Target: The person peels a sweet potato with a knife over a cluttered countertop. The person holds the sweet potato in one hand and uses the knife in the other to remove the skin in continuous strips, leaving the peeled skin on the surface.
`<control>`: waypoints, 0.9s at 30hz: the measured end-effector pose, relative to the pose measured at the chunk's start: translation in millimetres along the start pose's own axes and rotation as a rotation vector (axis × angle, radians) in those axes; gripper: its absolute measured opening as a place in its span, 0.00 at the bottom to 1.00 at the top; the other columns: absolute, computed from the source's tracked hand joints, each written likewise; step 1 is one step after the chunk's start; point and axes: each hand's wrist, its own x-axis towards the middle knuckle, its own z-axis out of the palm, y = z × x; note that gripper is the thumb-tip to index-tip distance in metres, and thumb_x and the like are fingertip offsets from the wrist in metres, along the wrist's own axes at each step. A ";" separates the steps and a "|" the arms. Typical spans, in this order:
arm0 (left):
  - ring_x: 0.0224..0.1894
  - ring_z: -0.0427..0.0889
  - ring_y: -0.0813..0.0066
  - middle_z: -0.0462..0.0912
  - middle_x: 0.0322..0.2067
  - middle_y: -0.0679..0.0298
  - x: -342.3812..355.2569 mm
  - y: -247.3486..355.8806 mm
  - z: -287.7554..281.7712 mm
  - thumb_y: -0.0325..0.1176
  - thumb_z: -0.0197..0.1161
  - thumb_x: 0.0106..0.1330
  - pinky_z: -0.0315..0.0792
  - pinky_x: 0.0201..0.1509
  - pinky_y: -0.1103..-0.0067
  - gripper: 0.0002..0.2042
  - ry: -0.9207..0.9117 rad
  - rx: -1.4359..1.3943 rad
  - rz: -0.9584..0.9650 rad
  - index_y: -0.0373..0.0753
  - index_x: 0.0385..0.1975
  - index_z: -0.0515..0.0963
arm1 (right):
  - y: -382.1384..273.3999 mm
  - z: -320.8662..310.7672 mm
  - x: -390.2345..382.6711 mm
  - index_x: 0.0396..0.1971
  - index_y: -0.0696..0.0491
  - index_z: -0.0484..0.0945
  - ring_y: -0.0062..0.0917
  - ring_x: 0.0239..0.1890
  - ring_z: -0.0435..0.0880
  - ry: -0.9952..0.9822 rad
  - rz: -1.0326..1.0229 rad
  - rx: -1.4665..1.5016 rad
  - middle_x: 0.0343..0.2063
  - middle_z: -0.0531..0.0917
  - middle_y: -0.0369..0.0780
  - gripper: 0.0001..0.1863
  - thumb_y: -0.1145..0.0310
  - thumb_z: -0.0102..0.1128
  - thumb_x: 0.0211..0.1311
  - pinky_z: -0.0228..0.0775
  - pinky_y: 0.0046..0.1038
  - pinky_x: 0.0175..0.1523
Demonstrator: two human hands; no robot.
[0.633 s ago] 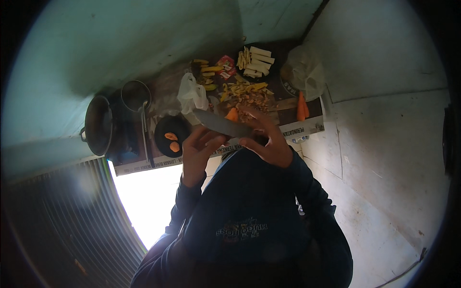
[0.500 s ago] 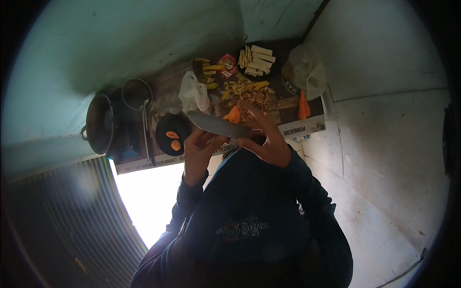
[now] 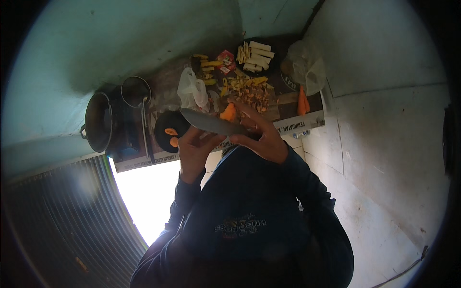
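Grey metal, broad and smooth, crosses my view: the right hand grips the knife at its handle end, blade slanting left over the near edge of the bench. The left hand has its fingers bent close against the blade's near side; I can't tell whether it holds anything. An orange piece shows just beyond the blade, partly screened from me. Past it spreads a loose heap of chopped bits. Left of that sits a crumpled plastic bag, with yellow strips and a glossy red packet behind. White rolls lie on a round black plate at the far edge. Tapered carrots rest by the near right corner, beside a filmy, see-through bag. Toward the left end stand a dark dish holding orange chunks and a deep wok.
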 end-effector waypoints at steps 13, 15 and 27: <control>0.49 0.78 0.69 0.78 0.46 0.55 1.4 9.5 -5.1 0.18 0.64 0.54 0.70 0.57 0.72 0.17 -0.057 -0.124 -0.023 0.29 0.46 0.74 | 2.0 -1.8 2.6 0.64 0.50 0.59 0.29 0.53 0.74 0.001 0.007 -0.062 0.60 0.67 0.45 0.37 0.65 0.65 0.56 0.68 0.33 0.55; 0.50 0.77 0.69 0.78 0.47 0.55 0.9 9.6 -1.8 0.18 0.64 0.54 0.70 0.57 0.73 0.18 -0.008 -0.134 -0.020 0.29 0.47 0.73 | 2.7 1.2 2.9 0.65 0.50 0.57 0.28 0.51 0.74 0.012 -0.032 -0.073 0.62 0.64 0.44 0.37 0.66 0.65 0.56 0.70 0.32 0.53; 0.45 0.79 0.72 0.78 0.44 0.60 -6.3 14.6 1.3 0.18 0.66 0.53 0.74 0.53 0.74 0.19 0.078 0.099 0.052 0.31 0.46 0.73 | 2.3 3.6 8.9 0.65 0.49 0.56 0.23 0.45 0.76 -0.021 -0.013 -0.018 0.57 0.68 0.42 0.38 0.68 0.66 0.55 0.72 0.24 0.46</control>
